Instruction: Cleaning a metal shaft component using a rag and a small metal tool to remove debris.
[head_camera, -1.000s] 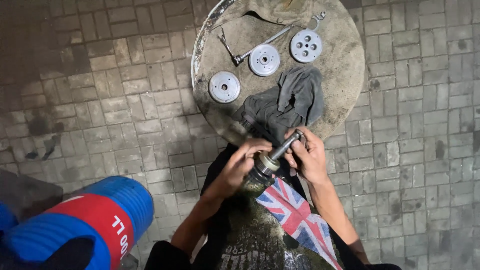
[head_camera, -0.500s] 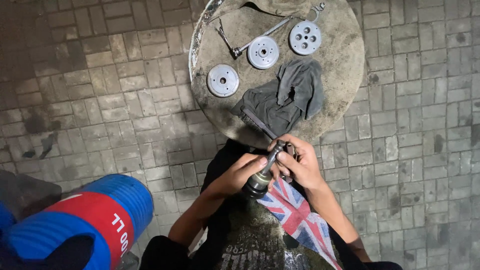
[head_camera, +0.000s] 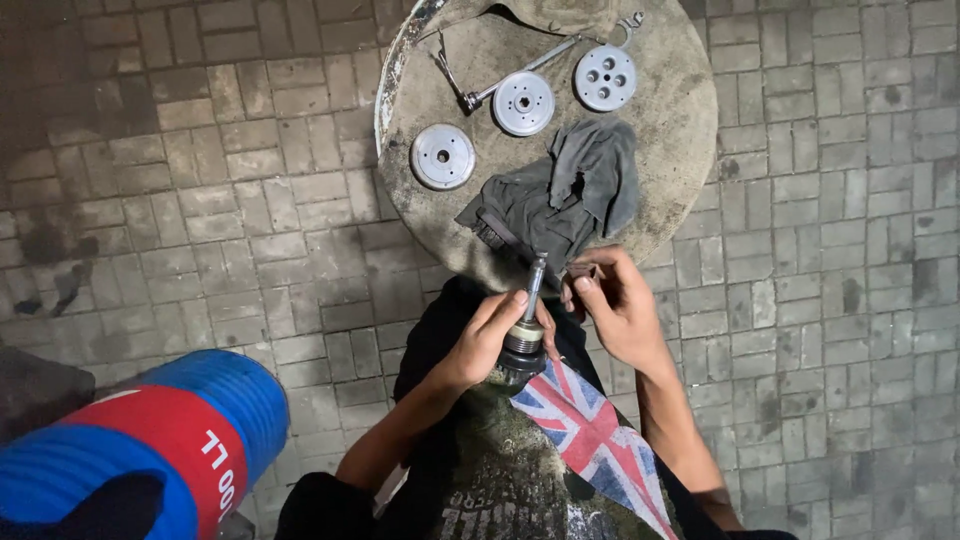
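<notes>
Head view, left hand (head_camera: 487, 335) curled round a greasy shaft part (head_camera: 527, 325) at 6 o'clock, right hand (head_camera: 612, 305) loosely curled beside its rod, maybe pinching something small, grey rag (head_camera: 570, 190) and three metal discs (head_camera: 523, 103) on round table (head_camera: 670, 120) toward 12.

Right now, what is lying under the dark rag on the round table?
A black bar-shaped tool end pokes out from under the left edge of the dark rag, resting on the round table. Its remaining length, and anything else beneath the cloth, is covered.
</notes>
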